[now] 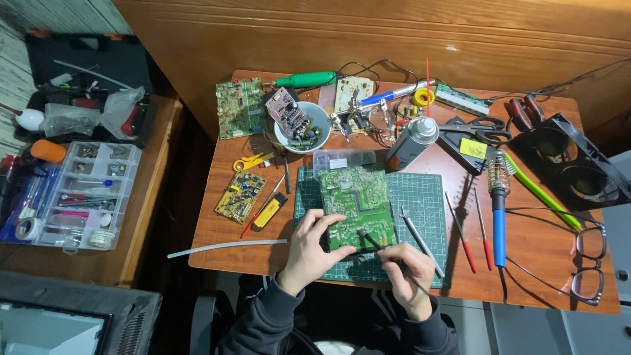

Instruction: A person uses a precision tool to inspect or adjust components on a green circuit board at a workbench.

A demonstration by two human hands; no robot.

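Two hands: left hand (314,246) clasps the upright-lying circuit board (357,205), right hand (406,266) pinches a tool (369,239) pointing up-left

Both bare hands, the left hand (312,246) and the right hand (409,269), come out of long dark charcoal sleeves (263,322) of soft, thick fabric, loosely creased, with snug cuffs at the wrists, near the bottom edge.

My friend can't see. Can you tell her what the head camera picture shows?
A person's left hand steadies a green circuit board on a cutting mat while the right hand holds a thin tool to it. The wooden table is crowded with more boards, a soldering iron, scissors, a spray can and glasses.
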